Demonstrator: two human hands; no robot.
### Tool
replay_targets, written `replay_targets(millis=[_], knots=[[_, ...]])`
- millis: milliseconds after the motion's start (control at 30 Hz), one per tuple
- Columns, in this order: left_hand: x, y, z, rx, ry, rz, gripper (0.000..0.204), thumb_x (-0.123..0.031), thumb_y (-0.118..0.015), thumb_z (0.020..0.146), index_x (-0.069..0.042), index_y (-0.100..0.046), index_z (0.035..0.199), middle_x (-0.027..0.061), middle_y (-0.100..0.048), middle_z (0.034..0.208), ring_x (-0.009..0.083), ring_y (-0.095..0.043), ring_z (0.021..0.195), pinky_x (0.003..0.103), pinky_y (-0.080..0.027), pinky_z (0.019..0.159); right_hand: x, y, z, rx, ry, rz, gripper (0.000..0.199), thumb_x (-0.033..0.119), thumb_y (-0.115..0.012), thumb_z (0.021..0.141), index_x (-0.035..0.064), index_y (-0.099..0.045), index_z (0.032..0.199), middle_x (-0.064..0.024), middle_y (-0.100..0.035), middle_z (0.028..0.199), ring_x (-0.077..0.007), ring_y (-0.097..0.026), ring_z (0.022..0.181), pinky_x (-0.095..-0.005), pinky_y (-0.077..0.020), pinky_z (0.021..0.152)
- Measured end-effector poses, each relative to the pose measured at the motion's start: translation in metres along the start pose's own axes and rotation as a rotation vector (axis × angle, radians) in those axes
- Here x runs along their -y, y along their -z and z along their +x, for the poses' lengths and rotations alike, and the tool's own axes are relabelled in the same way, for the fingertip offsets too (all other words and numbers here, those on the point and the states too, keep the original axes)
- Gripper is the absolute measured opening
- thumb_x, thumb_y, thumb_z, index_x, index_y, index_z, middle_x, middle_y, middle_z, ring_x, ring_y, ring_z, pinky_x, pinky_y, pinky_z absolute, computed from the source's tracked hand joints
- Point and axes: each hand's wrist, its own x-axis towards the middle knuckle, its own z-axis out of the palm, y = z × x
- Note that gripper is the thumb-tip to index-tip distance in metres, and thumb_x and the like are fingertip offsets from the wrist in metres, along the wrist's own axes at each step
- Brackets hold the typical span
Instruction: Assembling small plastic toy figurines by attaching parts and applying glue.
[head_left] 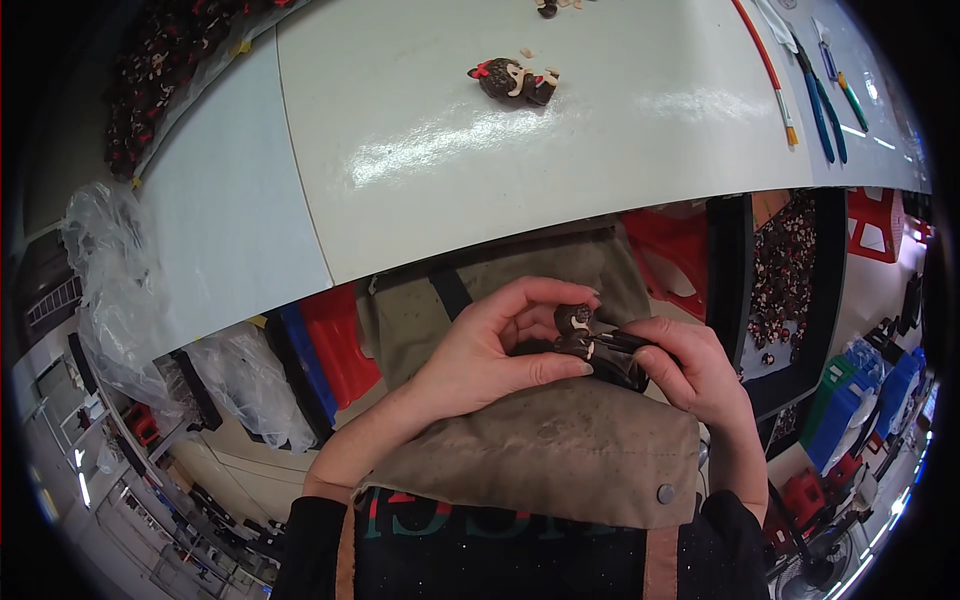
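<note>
My left hand is closed around a small dark brown figurine with cream-coloured parts, pinched between thumb and fingers above my lap. My right hand grips a slim black-handled tool, its tip up against the figurine. Whether that tool is a knife or cutters I cannot tell, since the fingers hide much of it. On the tabletop beyond lies another dark brown figurine with a red bow, on its side, small cream scraps beside it. A brown apron spreads under both hands.
The white table has its near edge just beyond my hands. A red brush and blue-handled pliers lie at its right. A black tray of small dark parts stands below right. Many dark figurines are heaped far left, above crumpled clear plastic.
</note>
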Motion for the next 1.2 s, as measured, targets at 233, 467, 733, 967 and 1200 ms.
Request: replay_targets(millis=[233,467,733,967,1200], knots=[[0.0017,-0.0004,0.0005,0.002,-0.015,0.033,0.051,0.006,-0.068,0.076,-0.002,-0.045,0.121,0.0137,-0.048,0.125,0.0151,-0.054,0.106,0.029,-0.046,0.092,-0.0004,-0.0021,-0.0024,-0.022,0.000,-0.038,0.020,0.011,-0.057,0.085,-0.0008,-0.059,0.100,-0.0143,-0.063,0.084,-0.0294,-0.062,0.073,-0.0327,-0.0484,0.066],[0.0037,-0.0003,0.0010,-0.001,-0.046,0.053,0.052,0.006,-0.068,0.075,-0.002,-0.045,0.121,0.0138,-0.048,0.125,0.0148,-0.054,0.105,0.029,-0.045,0.092,0.0006,-0.0007,-0.0016,-0.022,0.016,-0.058,0.020,0.012,-0.057,0.084,-0.0008,-0.059,0.099,-0.0144,-0.063,0.084,-0.0297,-0.062,0.073,-0.0329,-0.0485,0.066],[0.0023,-0.0005,-0.0005,0.000,-0.039,0.072,0.051,0.006,-0.068,0.075,-0.002,-0.045,0.120,0.0138,-0.048,0.124,0.0144,-0.055,0.104,0.029,-0.046,0.091,-0.0015,-0.0014,-0.0004,-0.003,0.018,-0.018,0.020,0.012,-0.057,0.084,-0.0015,-0.060,0.098,-0.0146,-0.063,0.081,-0.0298,-0.062,0.070,-0.0332,-0.0487,0.063],[0.0017,-0.0020,0.0008,-0.002,-0.020,0.076,0.051,0.006,-0.068,0.075,-0.002,-0.046,0.120,0.0135,-0.048,0.124,0.0139,-0.055,0.103,0.028,-0.047,0.090,-0.0041,0.0001,-0.0012,0.000,0.015,-0.008,0.020,0.013,-0.057,0.084,-0.0021,-0.060,0.098,-0.0149,-0.063,0.081,-0.0294,-0.062,0.070,-0.0326,-0.0485,0.063],[0.0027,-0.0012,0.0007,0.008,-0.028,0.090,0.051,0.006,-0.069,0.075,-0.002,-0.046,0.120,0.0131,-0.048,0.124,0.0134,-0.054,0.103,0.028,-0.046,0.090,-0.0041,0.0000,-0.0019,0.017,-0.008,0.016,0.019,0.011,-0.057,0.083,-0.0025,-0.060,0.096,-0.0142,-0.063,0.079,-0.0279,-0.062,0.068,-0.0318,-0.0482,0.062]])
